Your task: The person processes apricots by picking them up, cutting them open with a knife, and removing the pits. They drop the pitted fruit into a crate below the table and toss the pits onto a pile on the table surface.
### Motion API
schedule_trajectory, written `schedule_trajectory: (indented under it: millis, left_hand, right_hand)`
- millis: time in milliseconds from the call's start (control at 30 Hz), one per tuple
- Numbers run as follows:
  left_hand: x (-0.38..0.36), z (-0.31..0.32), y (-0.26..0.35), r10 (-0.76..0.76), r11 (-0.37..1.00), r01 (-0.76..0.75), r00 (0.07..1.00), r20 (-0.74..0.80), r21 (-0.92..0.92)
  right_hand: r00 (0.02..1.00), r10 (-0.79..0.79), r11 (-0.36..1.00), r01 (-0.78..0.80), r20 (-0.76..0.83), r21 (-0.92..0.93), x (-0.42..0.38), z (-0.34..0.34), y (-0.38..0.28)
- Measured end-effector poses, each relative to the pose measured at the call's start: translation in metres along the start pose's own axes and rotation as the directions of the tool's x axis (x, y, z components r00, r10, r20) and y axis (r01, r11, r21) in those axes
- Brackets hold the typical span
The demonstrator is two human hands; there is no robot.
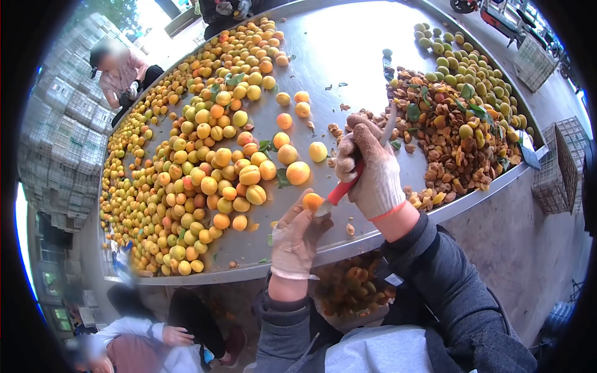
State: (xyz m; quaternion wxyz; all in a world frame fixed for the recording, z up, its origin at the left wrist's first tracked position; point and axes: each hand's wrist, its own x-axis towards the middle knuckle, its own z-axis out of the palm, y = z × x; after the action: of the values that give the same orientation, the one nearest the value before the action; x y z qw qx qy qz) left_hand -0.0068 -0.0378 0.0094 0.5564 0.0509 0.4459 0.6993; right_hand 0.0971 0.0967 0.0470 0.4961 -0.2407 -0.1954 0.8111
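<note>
My left hand, in a pale work glove, is closed round an orange apricot above the near edge of the metal table. A red-handled knife is gripped in my right hand, whose white glove is stained brown over the fingers. Metal at the handle's lower end meets the apricot beside my left fingertips. From behind the right fingers a pale blade-like strip sticks up. Several loose apricots lie just beyond my left hand.
Whole apricots spread over the left side. At right lie a brown heap of pits and scraps and greenish fruit. Below the edge sits a container of fruit pieces. People sit at left and lower left; crates stand right.
</note>
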Motion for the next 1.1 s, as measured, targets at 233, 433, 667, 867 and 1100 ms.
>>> schedule_trajectory:
  millis: [233, 433, 667, 867, 1100]
  left_hand:
    - [-0.004, 0.004, 0.008, 0.218, 0.976, -0.218, 0.967, -0.131, 0.018]
    - [0.001, -0.003, -0.004, 0.503, 0.846, -0.454, 0.853, -0.136, 0.28]
    - [-0.004, -0.009, 0.007, 0.217, 0.968, -0.23, 0.968, -0.126, -0.098]
    - [-0.002, -0.015, -0.003, 0.25, 0.956, -0.259, 0.965, -0.084, -0.14]
    - [-0.008, -0.007, -0.009, 0.395, 0.909, -0.39, 0.919, 0.001, -0.149]
  right_hand:
    - [0.979, 0.037, 0.577, 0.143, 0.2, -0.804, -0.017, 0.008, -0.011]
    - [0.884, 0.374, 0.072, 0.274, 0.28, -0.959, -0.027, 0.003, 0.008]
    - [0.928, 0.193, -0.153, 0.349, 0.318, -0.925, -0.02, -0.001, 0.008]
    - [0.877, 0.208, 0.012, 0.44, 0.433, -0.898, -0.028, -0.002, 0.021]
    - [0.916, 0.332, 0.441, 0.059, 0.224, -0.896, -0.034, 0.006, 0.021]
